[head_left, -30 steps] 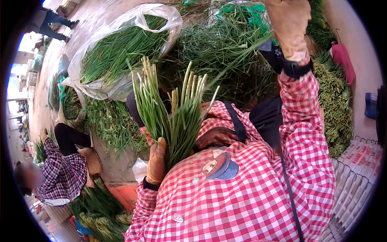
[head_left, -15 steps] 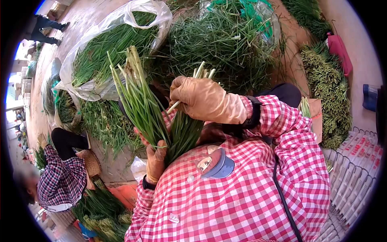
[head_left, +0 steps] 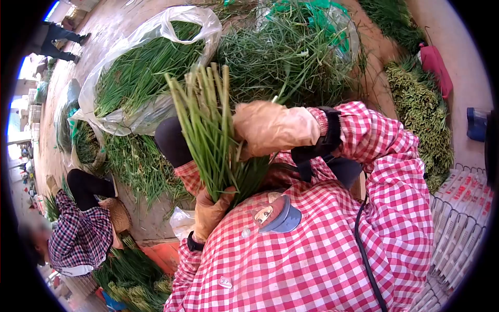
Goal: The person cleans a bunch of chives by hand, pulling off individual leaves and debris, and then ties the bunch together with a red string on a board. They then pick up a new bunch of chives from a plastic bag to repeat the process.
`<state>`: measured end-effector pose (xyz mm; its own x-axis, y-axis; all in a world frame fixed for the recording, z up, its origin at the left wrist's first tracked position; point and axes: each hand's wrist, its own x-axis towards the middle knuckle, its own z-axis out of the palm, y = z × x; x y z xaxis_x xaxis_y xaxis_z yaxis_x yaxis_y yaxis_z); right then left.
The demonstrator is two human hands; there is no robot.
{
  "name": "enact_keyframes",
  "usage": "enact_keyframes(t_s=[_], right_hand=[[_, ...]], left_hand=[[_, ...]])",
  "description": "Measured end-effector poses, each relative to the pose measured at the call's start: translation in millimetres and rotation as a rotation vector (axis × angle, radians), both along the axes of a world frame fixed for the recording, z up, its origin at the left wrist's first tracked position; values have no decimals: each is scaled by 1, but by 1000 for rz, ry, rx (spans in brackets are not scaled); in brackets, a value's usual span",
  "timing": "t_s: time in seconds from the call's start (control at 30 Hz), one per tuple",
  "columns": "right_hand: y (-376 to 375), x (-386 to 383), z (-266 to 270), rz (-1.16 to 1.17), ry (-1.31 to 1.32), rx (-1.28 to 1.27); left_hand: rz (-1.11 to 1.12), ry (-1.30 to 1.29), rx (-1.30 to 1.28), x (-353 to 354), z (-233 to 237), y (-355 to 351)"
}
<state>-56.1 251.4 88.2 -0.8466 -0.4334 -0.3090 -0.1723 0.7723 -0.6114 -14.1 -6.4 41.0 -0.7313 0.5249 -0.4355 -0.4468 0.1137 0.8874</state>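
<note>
My gloved left hand is closed round the lower part of a bunch of chive-like green stalks. Their pale cut ends point up and fan slightly. Right beside the bunch, my gloved right hand is curled shut, its back towards me. A pale stalk end pokes out above its knuckles, and a short one shows below the fingers near the bunch. Dark green leaves hang beneath the right hand, in front of my checked shirt. The right fingertips are mostly hidden.
Ahead lie a clear plastic bag of long greens and a loose heap of greens. Tied bundles are stacked at right, near a wire rack. A co-worker sits at left; another person stands farther off.
My left hand and the bunch have shifted right, and the bunch stands more upright. My right hand now sits against it, with fewer pale ends showing above the knuckles.
</note>
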Motion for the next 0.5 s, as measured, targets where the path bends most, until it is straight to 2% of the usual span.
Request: enact_keyframes(t_s=[0.07, 0.1, 0.13, 0.2, 0.27, 0.33, 0.37, 0.4, 0.47, 0.5], right_hand=[[1, 2, -4, -31, -74, -84], [5, 2, -7, -158, -216, -202], [11, 3, -11, -219, -155, -291], [15, -9, -12, -336, -47, 119], [37, -13, -7, -469, 483, 279], [35, -1, 22, -788, 563, -167], [29, 3, 30, -706, 672, -349], [20, 9, 37, -588, 645, -459], [-7, 14, 26, -448, 716, -391], [-13, 9, 22, -467, 561, -232]], left_hand=[[-17, -67, 21, 0, -5, -8], [-58, -69, 38, -2, -14, -16], [-47, -76, 23, -4, -11, -14], [-31, -89, -2, -7, -2, -6], [-27, -107, 4, -8, -4, -7], [-14, -92, 5, -8, -9, -6], [-10, -68, -2, -7, -10, -4], [-12, -42, -8, -6, -11, -2], [-29, -16, -84, -4, -3, 7], [-34, -3, -122, -2, 0, 10]])
